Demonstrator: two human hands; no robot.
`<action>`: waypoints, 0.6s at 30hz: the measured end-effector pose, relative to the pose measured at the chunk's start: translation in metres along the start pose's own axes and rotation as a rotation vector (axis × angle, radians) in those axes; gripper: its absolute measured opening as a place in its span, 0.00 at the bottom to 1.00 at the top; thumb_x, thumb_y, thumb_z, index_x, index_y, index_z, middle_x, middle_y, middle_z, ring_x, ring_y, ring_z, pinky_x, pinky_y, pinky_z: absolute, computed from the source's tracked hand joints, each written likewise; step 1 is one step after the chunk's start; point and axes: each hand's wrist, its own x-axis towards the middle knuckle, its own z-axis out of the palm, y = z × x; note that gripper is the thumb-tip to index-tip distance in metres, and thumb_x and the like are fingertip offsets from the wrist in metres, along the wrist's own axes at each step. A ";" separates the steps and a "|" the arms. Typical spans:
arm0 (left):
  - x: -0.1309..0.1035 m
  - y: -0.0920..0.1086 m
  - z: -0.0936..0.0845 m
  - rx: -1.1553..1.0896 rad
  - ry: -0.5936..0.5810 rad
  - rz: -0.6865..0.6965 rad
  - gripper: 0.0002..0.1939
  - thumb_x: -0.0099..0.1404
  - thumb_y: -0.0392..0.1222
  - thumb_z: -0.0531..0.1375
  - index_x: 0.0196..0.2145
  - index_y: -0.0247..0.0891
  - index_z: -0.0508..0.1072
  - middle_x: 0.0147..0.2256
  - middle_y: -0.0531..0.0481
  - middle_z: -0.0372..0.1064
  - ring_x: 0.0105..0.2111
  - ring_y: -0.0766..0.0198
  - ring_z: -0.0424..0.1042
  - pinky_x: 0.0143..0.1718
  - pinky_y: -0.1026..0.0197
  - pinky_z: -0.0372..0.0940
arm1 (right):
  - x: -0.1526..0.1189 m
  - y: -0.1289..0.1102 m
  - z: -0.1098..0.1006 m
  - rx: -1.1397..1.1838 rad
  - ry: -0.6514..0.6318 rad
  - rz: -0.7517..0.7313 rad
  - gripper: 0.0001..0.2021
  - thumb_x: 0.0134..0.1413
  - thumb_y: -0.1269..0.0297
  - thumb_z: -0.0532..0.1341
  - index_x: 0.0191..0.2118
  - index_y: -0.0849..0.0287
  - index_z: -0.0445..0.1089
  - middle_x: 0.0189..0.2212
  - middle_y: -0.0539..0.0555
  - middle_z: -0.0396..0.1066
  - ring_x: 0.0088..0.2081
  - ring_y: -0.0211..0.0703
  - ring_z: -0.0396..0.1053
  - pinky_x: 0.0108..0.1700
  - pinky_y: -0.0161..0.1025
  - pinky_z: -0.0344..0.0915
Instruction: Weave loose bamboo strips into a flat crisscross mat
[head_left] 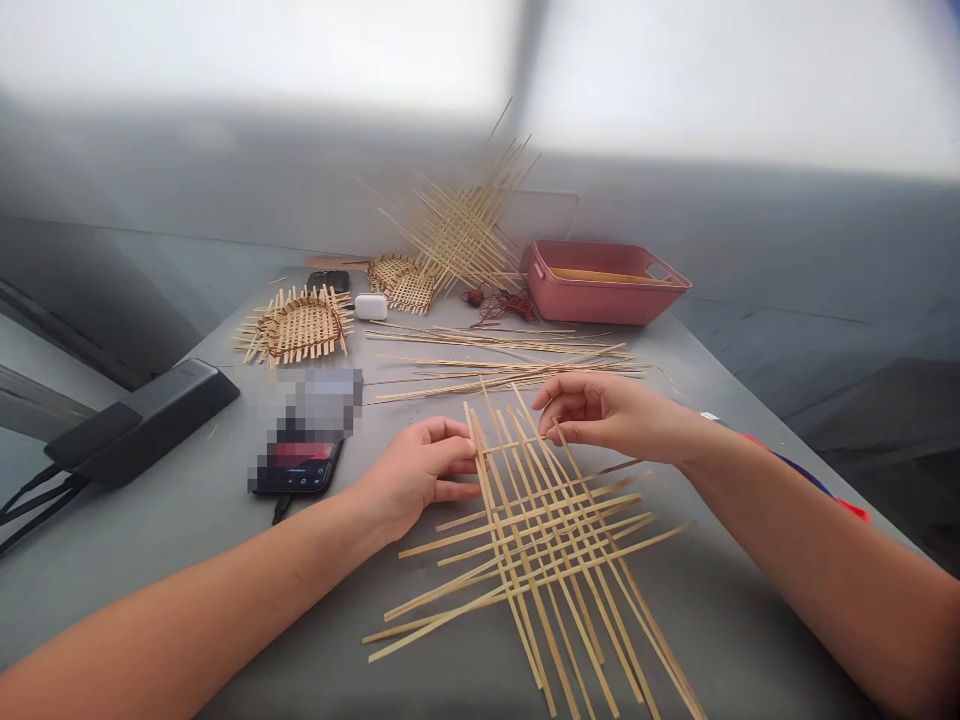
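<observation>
A loose open weave of pale bamboo strips (551,535) lies on the table in front of me, its ends sticking out on every side. One thin crosswise bamboo strip (514,445) passes among the lengthwise ones near the far end of the weave. My left hand (439,462) pinches this strip's left end at the weave's left edge, thumb and fingers closed. At the strip's right end, my right hand (589,408) is closed with thumb and forefinger together. The exact grip at both fingertips is partly hidden by the strips.
Loose bamboo strips (495,360) lie beyond my hands. Behind them are a pink bin (600,290), dark red cord (506,303), a white case (370,306) and another weave (465,235). A woven piece (300,330), phone (300,465) and black power strip (142,425) sit left.
</observation>
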 end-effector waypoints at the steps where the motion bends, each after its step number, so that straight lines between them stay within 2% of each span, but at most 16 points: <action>1: 0.000 0.000 0.000 0.006 0.007 0.002 0.08 0.55 0.37 0.64 0.30 0.36 0.67 0.32 0.49 0.72 0.29 0.67 0.73 0.31 0.64 0.71 | -0.001 -0.001 -0.001 -0.004 -0.013 -0.007 0.17 0.46 0.58 0.67 0.41 0.57 0.65 0.32 0.51 0.74 0.35 0.42 0.70 0.41 0.42 0.65; 5: 0.000 0.000 0.000 0.014 0.036 0.019 0.08 0.55 0.37 0.64 0.31 0.36 0.68 0.31 0.50 0.71 0.27 0.70 0.71 0.30 0.66 0.71 | -0.006 -0.002 -0.014 -0.085 -0.040 0.035 0.15 0.48 0.56 0.65 0.40 0.56 0.67 0.36 0.52 0.72 0.40 0.44 0.69 0.44 0.42 0.65; 10: 0.000 0.001 0.001 0.001 0.048 0.025 0.08 0.55 0.37 0.65 0.30 0.36 0.68 0.30 0.51 0.70 0.26 0.70 0.70 0.30 0.65 0.71 | -0.012 0.000 -0.031 -0.162 -0.006 0.071 0.15 0.47 0.56 0.65 0.39 0.57 0.68 0.32 0.50 0.72 0.34 0.41 0.68 0.39 0.41 0.64; 13: -0.001 0.001 0.001 0.008 0.044 0.011 0.10 0.53 0.38 0.66 0.30 0.36 0.68 0.31 0.50 0.70 0.27 0.70 0.70 0.30 0.65 0.70 | -0.010 0.001 -0.027 -0.137 -0.009 0.049 0.16 0.46 0.55 0.66 0.40 0.57 0.67 0.29 0.50 0.72 0.30 0.40 0.67 0.36 0.40 0.63; 18: -0.001 0.000 0.000 0.022 0.012 0.011 0.12 0.53 0.41 0.67 0.31 0.36 0.68 0.33 0.50 0.71 0.30 0.68 0.72 0.32 0.64 0.70 | -0.006 -0.004 -0.007 -0.090 -0.038 0.023 0.16 0.47 0.56 0.65 0.41 0.56 0.65 0.29 0.50 0.73 0.30 0.40 0.67 0.36 0.41 0.64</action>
